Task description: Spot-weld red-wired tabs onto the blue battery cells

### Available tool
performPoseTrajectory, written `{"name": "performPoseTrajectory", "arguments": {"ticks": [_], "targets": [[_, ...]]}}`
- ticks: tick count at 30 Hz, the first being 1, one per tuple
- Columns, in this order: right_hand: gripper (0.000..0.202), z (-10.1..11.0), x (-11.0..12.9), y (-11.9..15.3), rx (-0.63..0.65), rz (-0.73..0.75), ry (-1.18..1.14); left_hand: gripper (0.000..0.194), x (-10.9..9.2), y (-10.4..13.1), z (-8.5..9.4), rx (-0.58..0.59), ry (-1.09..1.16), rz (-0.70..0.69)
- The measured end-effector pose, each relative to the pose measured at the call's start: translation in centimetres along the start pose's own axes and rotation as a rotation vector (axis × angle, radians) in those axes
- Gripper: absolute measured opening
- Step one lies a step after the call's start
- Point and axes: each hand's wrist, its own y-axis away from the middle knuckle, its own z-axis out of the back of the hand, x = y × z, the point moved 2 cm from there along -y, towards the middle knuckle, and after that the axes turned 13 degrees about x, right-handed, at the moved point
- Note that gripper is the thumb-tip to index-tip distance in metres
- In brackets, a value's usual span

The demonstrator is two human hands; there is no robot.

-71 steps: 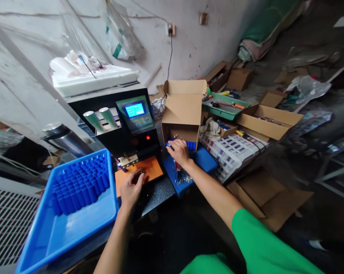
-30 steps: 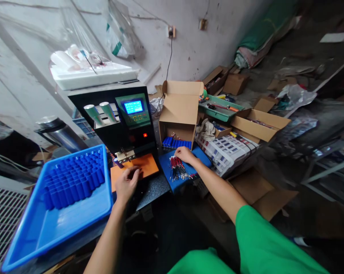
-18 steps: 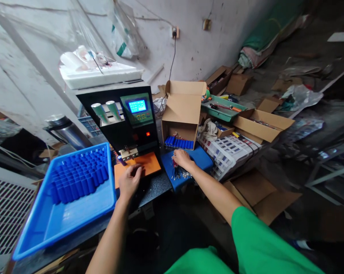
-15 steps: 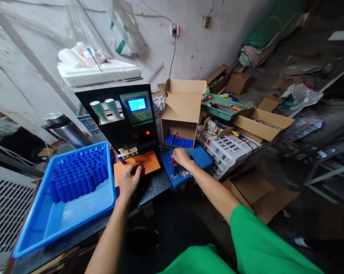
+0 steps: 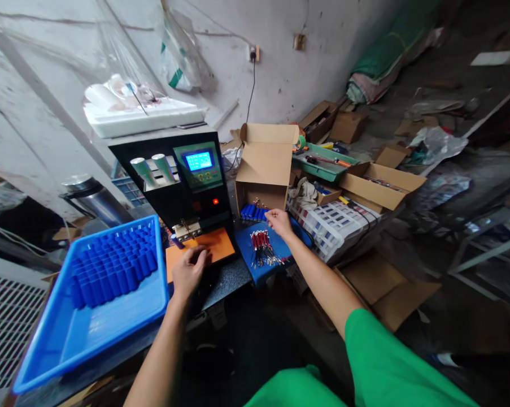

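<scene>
My right hand [image 5: 280,223]: thumb and fingertips drawn together before the box [image 5: 268,163]; whether they pinch anything, I cannot tell. Just below: red and black wires [image 5: 261,247], bunched on a blue pad [image 5: 243,246]. My left hand [image 5: 187,275]: fingers bent over an orange board [image 5: 221,245]; grip unclear. Beyond: black machine [image 5: 161,203], screen [image 5: 199,161] lit. Far left: blue tray [image 5: 91,353], blue cylinders [image 5: 114,271] in rows.

No txt, brand or no. legible. Lit blue rect. LCD screen [image 5: 199,160] on the black boxy metal machine [image 5: 170,202] shows small pale lines of chars., too tiny & blurred to read.
</scene>
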Motion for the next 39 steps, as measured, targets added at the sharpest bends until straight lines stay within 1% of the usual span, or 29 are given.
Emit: {"name": "performPoseTrajectory", "arguments": {"ticks": [2, 4, 6, 8, 11, 15, 17, 18, 20, 22, 25, 27, 29, 32, 34, 36, 39], "targets": [[0.036, 0.3, 0.7, 0.1, -0.051, 0.024, -0.029, 0.04, -0.2, -0.1, 0.2, 0.001, 0.014, -0.002], [0.038, 0.3, 1.5, 0.5, -0.076, 0.055, -0.049, 0.042, -0.5, -0.1, 0.4, 0.001, 0.017, -0.004], [0.038, -0.1, 2.5, 1.0, -0.073, 0.093, -0.065, 0.043, -0.9, 0.0, 0.5, 0.0, 0.025, -0.011], [0.037, -1.0, 3.6, 1.8, -0.047, 0.133, -0.08, 0.044, -1.8, 0.5, 0.4, -0.005, 0.051, -0.022], [0.036, -3.3, 5.1, 3.5, 0.022, 0.177, -0.107, 0.042, -4.2, 2.2, -0.6, -0.023, 0.065, -0.062], [0.034, -7.2, 5.9, 6.1, 0.103, 0.168, -0.161, 0.035, -8.2, 4.3, -3.0, -0.016, 0.049, -0.134], [0.034, -9.0, 5.9, 7.2, 0.12, 0.15, -0.179, 0.032, -9.2, 4.7, -3.9, -0.016, 0.055, -0.112], [0.034, -9.8, 5.9, 7.6, 0.128, 0.142, -0.186, 0.031, -9.4, 4.8, -4.1, -0.026, 0.065, -0.09], [0.035, -11.0, 5.8, 8.3, 0.15, 0.132, -0.198, 0.03, -9.1, 4.9, -4.2, -0.052, 0.102, -0.043], [0.035, -11.8, 5.8, 8.7, 0.17, 0.123, -0.211, 0.031, -8.3, 4.9, -4.0, -0.072, 0.162, -0.004], [0.036, -12.3, 5.5, 9.0, 0.163, 0.11, -0.239, 0.032, -6.8, 5.0, -3.2, -0.062, 0.275, 0.044], [0.037, -12.5, 5.2, 9.2, 0.197, 0.109, -0.249, 0.033, -6.0, 5.0, -2.5, -0.041, 0.352, 0.073], [0.035, -12.9, 4.9, 9.4, 0.306, 0.118, -0.244, 0.034, -5.3, 4.9, -1.7, -0.009, 0.402, 0.099], [0.031, -13.6, 4.5, 10.0, 0.526, 0.127, -0.227, 0.036, -4.8, 4.7, -0.7, 0.05, 0.42, 0.132], [0.028, -14.0, 4.3, 10.4, 0.627, 0.123, -0.217, 0.037, -4.5, 4.6, -0.3, 0.092, 0.427, 0.147], [0.027, -14.3, 4.1, 10.6, 0.677, 0.12, -0.208, 0.037, -4.3, 4.7, -0.2, 0.13, 0.43, 0.169], [0.026, -14.6, 3.8, 10.7, 0.675, 0.12, -0.2, 0.038, -3.6, 4.7, 0.0, 0.18, 0.402, 0.21]]}}
